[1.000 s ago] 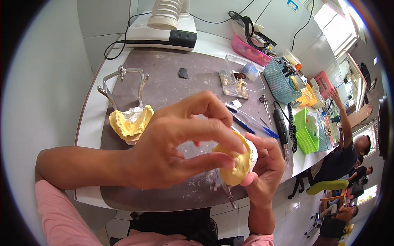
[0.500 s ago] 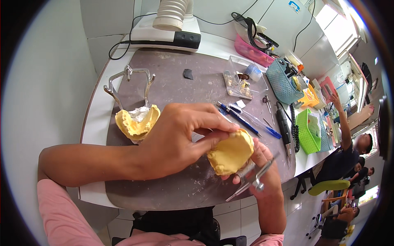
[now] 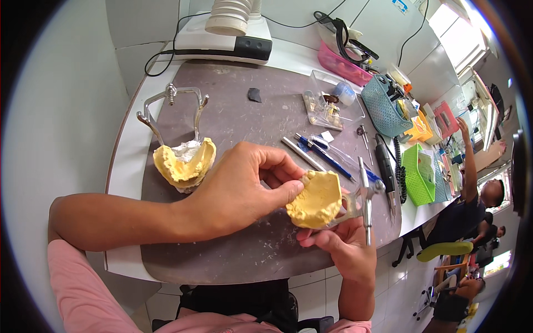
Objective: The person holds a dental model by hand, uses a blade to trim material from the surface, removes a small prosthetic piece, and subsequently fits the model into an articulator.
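A yellow plaster dental cast, fixed to a metal articulator arm, is held above the bench between both hands. My left hand pinches the cast's left edge between thumb and fingers. From below and to the right, my right hand supports it, its fingers curled at the underside; the cast hides part of that grip. To the left, a second yellow dental cast with white plaster rests on the bench, attached to another metal articulator frame.
Behind my hands lie a metal rod, a blue pen and a dark handpiece. A clear box holds small parts. Pink, teal and green baskets line the right side. A white hose hangs at the back.
The held cast has turned, so its metal arm now stands more upright on the right. My right hand has shifted lower beneath it; my left hand still pinches the left edge.
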